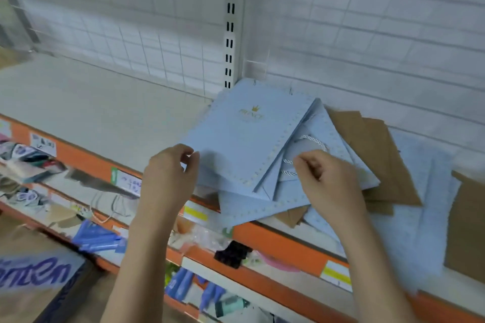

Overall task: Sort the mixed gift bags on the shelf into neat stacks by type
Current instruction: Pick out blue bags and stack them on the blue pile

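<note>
A loose pile of flat gift bags lies on the shelf [99, 102], toward 3 o'clock of the view, against the white grid back panel [367, 34]. Topmost is a light blue bag [244, 139] with a pearl-dotted border and a gold crown emblem, lying flat and skewed, one corner at the upright post [231, 21]. Beneath it, further blue bags [265, 210] fan out at differing angles; one overhangs the orange shelf edge [283, 244] at 6 o'clock of the pile. A white twisted cord handle [315, 140] shows among them. Brown kraft bags [372, 144] lie underneath at 3 o'clock of the pile, partly covered.

Left hand [168, 173]: fingers narrow, thumb and fingertips pinching the near corner of the top blue bag. Right hand [322, 178]: fingers curled at the blue bags beside the cord handle; whether they hold a bag or the cord cannot be told.

Lower shelves [65, 191] at 8 o'clock carry blurred mixed goods
</note>
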A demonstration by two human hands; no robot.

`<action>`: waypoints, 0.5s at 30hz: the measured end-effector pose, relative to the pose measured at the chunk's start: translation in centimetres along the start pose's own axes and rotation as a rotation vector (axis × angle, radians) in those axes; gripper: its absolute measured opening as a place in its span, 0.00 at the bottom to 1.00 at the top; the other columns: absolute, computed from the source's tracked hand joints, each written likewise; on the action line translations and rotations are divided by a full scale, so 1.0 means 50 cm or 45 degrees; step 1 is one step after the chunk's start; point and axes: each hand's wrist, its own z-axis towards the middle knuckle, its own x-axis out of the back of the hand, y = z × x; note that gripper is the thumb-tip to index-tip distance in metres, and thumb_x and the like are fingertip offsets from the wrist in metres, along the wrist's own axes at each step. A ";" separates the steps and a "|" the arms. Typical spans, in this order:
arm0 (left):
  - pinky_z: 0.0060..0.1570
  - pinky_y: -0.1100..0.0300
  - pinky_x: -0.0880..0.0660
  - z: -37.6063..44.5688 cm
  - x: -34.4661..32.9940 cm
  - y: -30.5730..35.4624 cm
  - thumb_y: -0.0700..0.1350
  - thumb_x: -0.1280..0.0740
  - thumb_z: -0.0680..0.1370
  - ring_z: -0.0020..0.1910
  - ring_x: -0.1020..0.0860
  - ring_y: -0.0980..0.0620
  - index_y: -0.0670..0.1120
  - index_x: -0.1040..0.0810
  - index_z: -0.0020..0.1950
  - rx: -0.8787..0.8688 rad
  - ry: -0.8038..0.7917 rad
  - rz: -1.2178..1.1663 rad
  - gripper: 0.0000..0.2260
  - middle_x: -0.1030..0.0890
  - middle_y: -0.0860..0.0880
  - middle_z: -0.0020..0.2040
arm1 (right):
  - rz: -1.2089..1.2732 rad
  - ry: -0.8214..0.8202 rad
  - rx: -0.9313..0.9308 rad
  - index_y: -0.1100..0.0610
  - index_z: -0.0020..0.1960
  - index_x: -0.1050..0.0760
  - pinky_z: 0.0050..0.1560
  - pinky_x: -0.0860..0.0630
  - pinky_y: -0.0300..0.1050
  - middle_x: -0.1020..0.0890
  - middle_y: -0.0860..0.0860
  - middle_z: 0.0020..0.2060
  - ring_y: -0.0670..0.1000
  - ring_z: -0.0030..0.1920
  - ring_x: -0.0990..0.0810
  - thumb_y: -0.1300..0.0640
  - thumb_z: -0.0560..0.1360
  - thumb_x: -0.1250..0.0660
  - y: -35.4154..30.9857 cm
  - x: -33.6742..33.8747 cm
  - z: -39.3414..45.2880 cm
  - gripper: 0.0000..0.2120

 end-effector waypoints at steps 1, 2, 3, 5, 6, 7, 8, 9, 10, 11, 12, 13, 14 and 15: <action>0.42 0.59 0.31 0.003 0.001 -0.014 0.45 0.36 0.77 0.40 0.24 0.47 0.44 0.20 0.50 -0.015 -0.022 -0.010 0.08 0.18 0.48 0.45 | -0.065 -0.017 -0.010 0.57 0.34 0.28 0.32 0.32 0.38 0.24 0.50 0.27 0.48 0.30 0.25 0.48 0.75 0.36 -0.008 -0.017 0.006 0.16; 0.42 0.60 0.32 0.006 0.002 -0.028 0.45 0.36 0.77 0.41 0.23 0.47 0.43 0.20 0.51 -0.030 -0.041 -0.020 0.08 0.18 0.48 0.46 | -0.152 -0.035 -0.026 0.58 0.31 0.31 0.28 0.35 0.39 0.27 0.52 0.24 0.49 0.27 0.28 0.43 0.75 0.37 -0.015 -0.032 0.015 0.22; 0.43 0.60 0.32 0.009 0.003 -0.041 0.45 0.36 0.77 0.43 0.23 0.46 0.43 0.20 0.52 -0.039 -0.062 -0.026 0.09 0.18 0.47 0.47 | -0.248 -0.052 -0.047 0.59 0.28 0.34 0.25 0.39 0.40 0.30 0.52 0.22 0.50 0.24 0.31 0.39 0.73 0.40 -0.022 -0.043 0.024 0.26; 0.44 0.60 0.32 0.019 0.004 -0.064 0.45 0.36 0.77 0.46 0.23 0.45 0.42 0.20 0.54 -0.050 -0.112 -0.033 0.10 0.19 0.45 0.49 | -0.428 -0.057 -0.100 0.57 0.25 0.41 0.23 0.45 0.41 0.38 0.51 0.19 0.50 0.21 0.40 0.33 0.71 0.43 -0.036 -0.056 0.046 0.30; 0.45 0.59 0.31 0.025 0.004 -0.072 0.46 0.36 0.77 0.47 0.23 0.45 0.42 0.21 0.54 -0.058 -0.135 -0.037 0.11 0.19 0.45 0.49 | -0.494 -0.052 -0.140 0.57 0.25 0.43 0.23 0.46 0.41 0.40 0.50 0.19 0.49 0.20 0.42 0.31 0.70 0.44 -0.044 -0.060 0.056 0.31; 0.46 0.58 0.30 0.031 0.005 -0.079 0.46 0.36 0.77 0.47 0.23 0.44 0.42 0.21 0.54 -0.069 -0.153 -0.042 0.11 0.19 0.44 0.49 | -0.547 -0.051 -0.188 0.57 0.25 0.44 0.23 0.46 0.41 0.40 0.50 0.19 0.49 0.20 0.42 0.29 0.69 0.43 -0.052 -0.065 0.067 0.32; 0.46 0.57 0.29 0.035 0.004 -0.084 0.47 0.36 0.77 0.47 0.23 0.44 0.42 0.21 0.53 -0.078 -0.165 -0.048 0.11 0.19 0.44 0.49 | -0.594 -0.071 -0.250 0.57 0.26 0.42 0.22 0.44 0.40 0.38 0.50 0.20 0.49 0.20 0.40 0.28 0.68 0.43 -0.057 -0.071 0.077 0.33; 0.45 0.57 0.30 0.038 0.003 -0.089 0.47 0.36 0.77 0.47 0.23 0.44 0.42 0.21 0.53 -0.082 -0.178 -0.053 0.11 0.19 0.44 0.49 | -0.623 -0.115 -0.319 0.58 0.26 0.39 0.23 0.40 0.40 0.35 0.51 0.21 0.50 0.21 0.37 0.28 0.67 0.41 -0.062 -0.078 0.087 0.33; 0.45 0.58 0.30 0.039 0.003 -0.093 0.46 0.36 0.77 0.47 0.23 0.44 0.42 0.21 0.53 -0.082 -0.194 -0.053 0.11 0.19 0.44 0.48 | -0.628 -0.178 -0.385 0.59 0.28 0.36 0.25 0.35 0.41 0.31 0.53 0.22 0.51 0.22 0.33 0.28 0.66 0.40 -0.064 -0.085 0.096 0.33; 0.44 0.58 0.31 0.039 0.002 -0.096 0.46 0.36 0.77 0.47 0.23 0.44 0.42 0.21 0.53 -0.081 -0.209 -0.052 0.10 0.20 0.44 0.48 | -0.614 -0.239 -0.440 0.60 0.30 0.34 0.28 0.31 0.43 0.28 0.54 0.24 0.52 0.25 0.29 0.29 0.66 0.38 -0.064 -0.090 0.103 0.33; 0.44 0.58 0.30 0.040 0.001 -0.100 0.46 0.36 0.77 0.47 0.23 0.43 0.42 0.21 0.53 -0.084 -0.220 -0.054 0.10 0.20 0.44 0.48 | -0.592 -0.289 -0.483 0.60 0.31 0.32 0.31 0.29 0.44 0.26 0.54 0.26 0.53 0.27 0.27 0.30 0.66 0.36 -0.063 -0.093 0.109 0.31; 0.44 0.57 0.29 0.041 0.000 -0.103 0.46 0.36 0.77 0.46 0.23 0.43 0.42 0.21 0.52 -0.088 -0.227 -0.060 0.10 0.20 0.44 0.47 | -0.558 -0.324 -0.513 0.61 0.33 0.31 0.32 0.28 0.44 0.26 0.54 0.26 0.53 0.28 0.26 0.32 0.67 0.34 -0.062 -0.092 0.113 0.30; 0.45 0.55 0.27 0.042 -0.001 -0.106 0.46 0.36 0.77 0.46 0.23 0.42 0.42 0.21 0.52 -0.087 -0.231 -0.065 0.09 0.20 0.44 0.47 | -0.495 -0.346 -0.541 0.61 0.34 0.29 0.33 0.27 0.45 0.25 0.54 0.26 0.53 0.28 0.25 0.34 0.67 0.33 -0.061 -0.088 0.116 0.28; 0.45 0.54 0.27 0.044 -0.002 -0.107 0.46 0.36 0.77 0.46 0.23 0.42 0.42 0.21 0.52 -0.085 -0.232 -0.069 0.09 0.20 0.44 0.46 | -0.391 -0.352 -0.577 0.62 0.36 0.27 0.35 0.25 0.46 0.24 0.53 0.26 0.53 0.28 0.24 0.37 0.68 0.32 -0.060 -0.082 0.116 0.26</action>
